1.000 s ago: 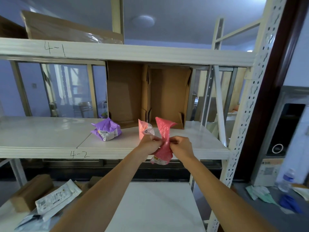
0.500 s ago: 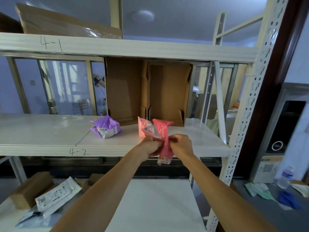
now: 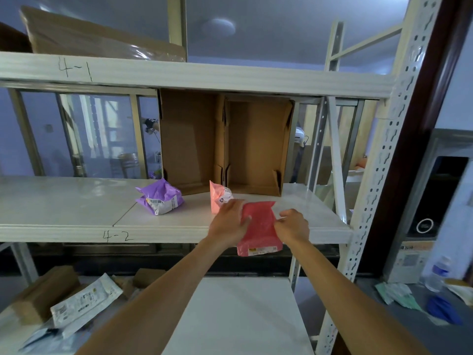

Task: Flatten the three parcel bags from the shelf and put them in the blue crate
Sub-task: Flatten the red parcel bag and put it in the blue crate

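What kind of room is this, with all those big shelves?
Probably a storeroom or parcel depot. The metal shelves carry handwritten numbers like 4-2, a cardboard box sits on one, and labelled parcel bags lie about: a purple bag and the red bag being handled.

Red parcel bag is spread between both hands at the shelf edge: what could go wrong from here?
1. The red parcel bag hangs past the shelf edge, pinched only at its sides by the left hand and right hand; it may slip.
2. The left hand sits close to the pink bag and could knock it.
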The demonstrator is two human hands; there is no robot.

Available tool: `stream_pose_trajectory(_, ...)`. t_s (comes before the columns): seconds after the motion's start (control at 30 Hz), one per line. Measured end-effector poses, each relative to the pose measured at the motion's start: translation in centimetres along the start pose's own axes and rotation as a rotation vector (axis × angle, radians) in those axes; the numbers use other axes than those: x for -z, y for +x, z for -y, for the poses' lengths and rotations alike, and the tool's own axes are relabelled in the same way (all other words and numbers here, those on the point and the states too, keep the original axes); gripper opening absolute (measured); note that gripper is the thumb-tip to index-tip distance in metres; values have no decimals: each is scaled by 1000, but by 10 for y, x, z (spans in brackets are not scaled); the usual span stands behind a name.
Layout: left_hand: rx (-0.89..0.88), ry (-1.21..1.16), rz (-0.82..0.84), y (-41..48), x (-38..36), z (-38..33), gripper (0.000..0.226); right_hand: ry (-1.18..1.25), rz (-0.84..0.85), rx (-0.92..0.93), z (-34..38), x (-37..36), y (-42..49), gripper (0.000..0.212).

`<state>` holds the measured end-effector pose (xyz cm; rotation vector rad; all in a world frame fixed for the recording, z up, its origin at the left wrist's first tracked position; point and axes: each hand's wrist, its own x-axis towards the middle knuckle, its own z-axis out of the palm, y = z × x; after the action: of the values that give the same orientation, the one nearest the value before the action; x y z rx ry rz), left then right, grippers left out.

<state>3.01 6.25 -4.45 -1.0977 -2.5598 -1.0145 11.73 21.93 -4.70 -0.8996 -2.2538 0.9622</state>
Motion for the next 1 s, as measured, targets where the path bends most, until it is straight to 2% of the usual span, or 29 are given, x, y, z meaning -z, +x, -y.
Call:
stream_pose_trajectory(0.07, -99, 149, 189, -2, -6, -4, 48, -61, -38, 122, 0, -4, -6, 49)
stream_pose_trajectory(0.13, -99, 264, 316, -3, -14, -2, 48, -196, -94, 377, -1, -10, -10, 46)
stream_pose_trajectory(0.2, -79, 303, 365, -6, -21, 4, 51, -367, 9, 570, 0, -16, -11, 39)
stream_pose_trajectory(0.23, -75, 332, 387, -7, -25, 6, 55, -433, 111, 594, -1, -18, -9, 38)
stream_pose_trajectory(0.33, -67, 366, 398, -6, -31, 13, 60, -530, 322, 523, -6, -20, -5, 45)
stream_pose_trajectory(0.53, -60, 332, 374, -8, -32, 15, 63, -588, 407, 374, -13, -19, 25, 62)
stream_pose_trajectory(0.63, -73, 331, 373, -10, -30, 13, 62, -652, 383, 300, -16, -18, 41, 66)
stream_pose_trajectory(0.73, -59, 329, 386, -7, -31, 14, 62, -651, 349, 369, -13, -25, 48, 61)
stream_pose_trajectory(0.8, -47, 319, 389, -6, -32, 14, 63, -610, 403, 439, -8, -35, 49, 59)
stream_pose_trajectory(0.87, -44, 304, 382, -6, -32, 13, 63, -589, 463, 442, -5, -44, 50, 59)
stream_pose_trajectory(1.0, -45, 284, 373, -6, -31, 12, 64, -602, 459, 384, -4, -47, 58, 62)
